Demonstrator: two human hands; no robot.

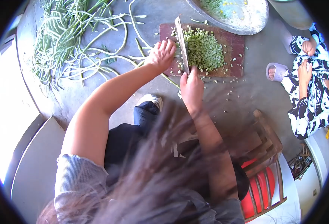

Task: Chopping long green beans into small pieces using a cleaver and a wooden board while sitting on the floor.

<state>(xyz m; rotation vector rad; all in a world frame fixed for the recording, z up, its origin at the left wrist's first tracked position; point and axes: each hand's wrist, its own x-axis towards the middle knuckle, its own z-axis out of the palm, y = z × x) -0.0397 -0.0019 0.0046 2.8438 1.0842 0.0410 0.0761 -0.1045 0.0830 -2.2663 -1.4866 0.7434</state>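
My right hand (192,88) grips the handle of a cleaver (182,43), whose blade stands on edge over a reddish cutting board (234,53) on the floor. Left of the blade, my left hand (162,54) presses a bunch of long green beans (177,49) against the board, its fingers curled close to the steel. A heap of chopped green beans (205,50) lies right of the blade, with loose bits scattered around it. More whole long beans (66,42) spread in a tangled pile on the floor at the upper left, some reaching to my left hand.
A large metal basin (257,21) holding chopped beans and yellowish bits stands beyond the board. Another person (310,92) in black-and-white patterned clothes and light slippers sits at the right. A wooden chair (268,179) with something red stands at the lower right. My shoe (151,99) is near the board.
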